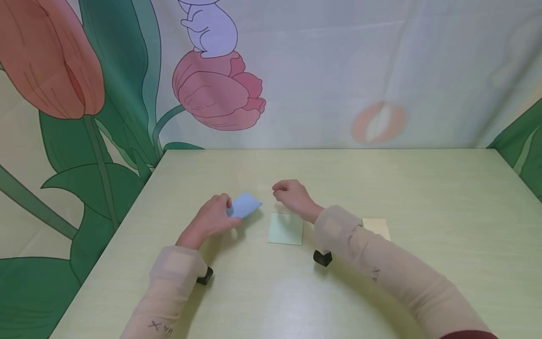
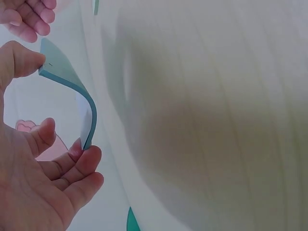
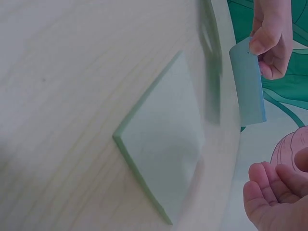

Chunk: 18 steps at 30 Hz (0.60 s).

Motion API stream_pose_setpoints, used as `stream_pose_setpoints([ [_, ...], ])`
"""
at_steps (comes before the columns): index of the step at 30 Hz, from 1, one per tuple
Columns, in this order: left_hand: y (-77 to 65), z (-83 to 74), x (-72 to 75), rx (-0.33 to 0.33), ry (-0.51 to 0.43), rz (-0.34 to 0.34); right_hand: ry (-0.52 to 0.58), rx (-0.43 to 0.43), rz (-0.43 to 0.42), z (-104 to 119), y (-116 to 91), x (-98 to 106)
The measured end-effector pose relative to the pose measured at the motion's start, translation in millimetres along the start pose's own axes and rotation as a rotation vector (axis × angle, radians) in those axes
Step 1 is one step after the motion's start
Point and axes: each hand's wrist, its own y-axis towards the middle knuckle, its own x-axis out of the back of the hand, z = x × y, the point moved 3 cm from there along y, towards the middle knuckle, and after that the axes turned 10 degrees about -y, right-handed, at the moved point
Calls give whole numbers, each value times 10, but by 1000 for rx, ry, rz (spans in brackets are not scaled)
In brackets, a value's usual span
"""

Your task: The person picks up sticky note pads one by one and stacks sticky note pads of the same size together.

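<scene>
My left hand [image 1: 213,215] grips a blue pad of sticky notes [image 1: 245,205] by opposite edges, thumb on one side and fingertips on the other. Seen in the left wrist view, the pad [image 2: 62,65] bows into a curve above the table. To its right, my right hand [image 1: 296,197] is raised with loosely bent fingers and holds nothing. A pale green pad [image 1: 285,230] lies flat just below the right hand; in the right wrist view this green pad [image 3: 161,137] fills the middle.
A pale yellow pad [image 1: 378,228] lies farther right, partly hidden by the right sleeve [image 1: 394,263]. Small black wrist cameras [image 1: 323,258] hang under both cuffs. A curtain [image 1: 322,70] with printed flowers stands behind the light wooden table [image 1: 449,188].
</scene>
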Motion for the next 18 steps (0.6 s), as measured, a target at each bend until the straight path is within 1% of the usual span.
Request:
stream_pose_setpoints([
  [6, -50, -99, -12, -69, 3, -18, 6, -3, 25, 9, -62, 63],
  [13, -93, -210, -68, -163, 19, -35, -23, -3, 48, 6, -147, 117],
  [18, -117, -285, -122, -202, 39, -38, -29, -5, 54, -28, -196, 138],
])
